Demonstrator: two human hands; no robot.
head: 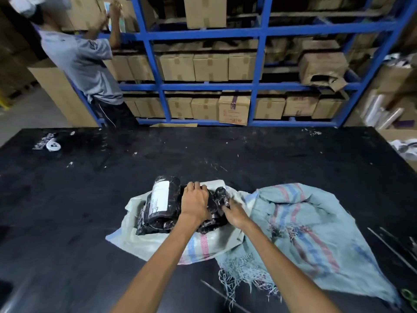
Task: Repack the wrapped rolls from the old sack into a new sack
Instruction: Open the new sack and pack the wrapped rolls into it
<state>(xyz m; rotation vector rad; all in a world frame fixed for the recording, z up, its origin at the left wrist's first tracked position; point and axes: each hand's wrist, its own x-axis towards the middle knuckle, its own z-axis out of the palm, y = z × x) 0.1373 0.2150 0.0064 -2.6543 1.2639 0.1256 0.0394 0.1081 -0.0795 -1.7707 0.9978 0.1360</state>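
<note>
Several black plastic-wrapped rolls lie bunched on a pale woven sack (158, 241) in the middle of the black table (67, 211). The biggest roll (163, 201) carries a white label and lies on top at the left. My left hand (195, 203) presses down on the rolls just right of it, fingers curled over their far side. My right hand (234, 214) grips a smaller black roll (222, 195) at the pile's right edge. A frayed, torn blue-green sack (316, 233) with red and blue stripes lies crumpled to the right.
A person in a grey shirt (81, 64) stands past the table's far left corner, reaching into blue racking (255, 86) full of cardboard boxes. Paper scraps (48, 143) lie at the far left of the table. Thin rods (392, 247) and green scissors (409, 297) lie near the right edge.
</note>
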